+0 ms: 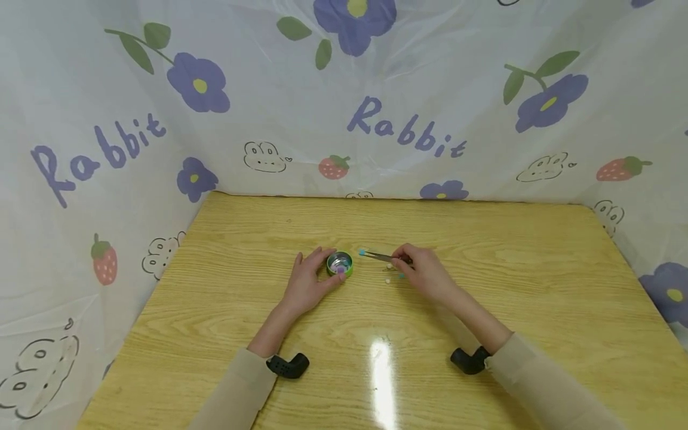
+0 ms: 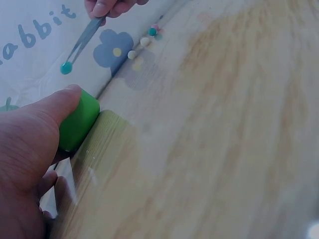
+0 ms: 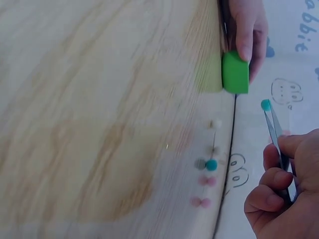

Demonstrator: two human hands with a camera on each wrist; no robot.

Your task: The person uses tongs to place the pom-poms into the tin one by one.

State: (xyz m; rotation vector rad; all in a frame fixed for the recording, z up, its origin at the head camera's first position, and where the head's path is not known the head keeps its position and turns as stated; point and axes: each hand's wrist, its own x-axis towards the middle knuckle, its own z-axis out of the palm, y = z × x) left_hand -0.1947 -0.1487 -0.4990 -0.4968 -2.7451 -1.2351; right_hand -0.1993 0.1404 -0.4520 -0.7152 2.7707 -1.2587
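Left hand: thumb and fingers curled round a small round green cup, silvery inside
Loose beads: few tiny white, teal and pink balls on the wood-grain table — not picked up yet
Right hand: pinching slim metal tweezers
Cup contents: purplish bits, probably beads already in — too small to tell
Round teal bead: in tweezer tips, beside the cup, not inside yet

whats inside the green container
The head view shows a purple patch inside the green container, too small to identify. Anything beneath it is covered; both wrist views show only the container's outer side.
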